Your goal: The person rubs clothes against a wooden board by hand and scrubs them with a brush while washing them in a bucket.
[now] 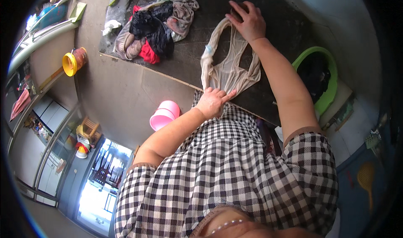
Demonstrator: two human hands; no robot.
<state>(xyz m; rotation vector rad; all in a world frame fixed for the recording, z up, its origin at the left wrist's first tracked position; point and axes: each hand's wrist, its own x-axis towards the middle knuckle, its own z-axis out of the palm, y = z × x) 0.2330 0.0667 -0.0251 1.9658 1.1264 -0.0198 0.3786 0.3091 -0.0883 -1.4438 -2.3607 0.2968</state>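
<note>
A thin, wet, off-white sleeveless garment point(225, 72) lies stretched over the dark slab point(185, 66). My left hand point(214, 102) holds its lower end down at the slab's near edge. Farther out, my right hand point(250, 22) curls around a dark brown object point(238, 12), which may be a brush or a block; the fingers hide most of it. The garment's far strap end lies beside that hand's fingertips. To the left on the slab is a heap of wet clothes point(154, 27) in black, red and greyish beige.
A green basin point(333, 72) with dark cloth stands right of the slab. A pink bucket point(165, 114) is at the left below the slab's edge, and a yellow bucket point(70, 63) farther left. A crumpled white piece point(111, 26) lies near the slab's left end.
</note>
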